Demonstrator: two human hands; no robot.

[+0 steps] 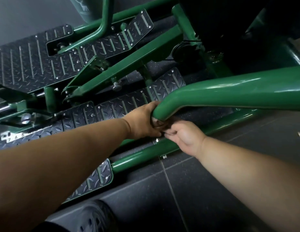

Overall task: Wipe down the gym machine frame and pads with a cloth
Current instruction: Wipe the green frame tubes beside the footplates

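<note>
Under the bend of the thick green tube [229, 91], at the near right side of the machine frame, both your hands meet: your left hand [142, 122] is curled round the tube's lower curve, fingers wrapped out of sight behind it, and your right hand [184, 138] sits just below and touching it, fingers bunched on a dark brownish wad that I take to be the cloth [164, 125], though only a scrap shows between the hands and I can't tell how much is in either grip. Risks from here: cloth is balled small, so you'd likely smear one strip and skip the tube's underside and far face; both hands crowded on one spot means a slip drops the cloth onto the tread plates [125, 106] or the tiled floor [229, 164] and picks up grit that then scratches the paint. Knuckles are close to the lower green rail [146, 156] and its bolted bracket [163, 156], so a fast downward stroke could bang them. Pivot hardware and the knob [116, 87] further in are pinch points if the arm swings while you lean on it. Your shoe [94, 216] is near the plate edge, trip risk. Pads not in view, so not wiped as far as I can judge
</note>
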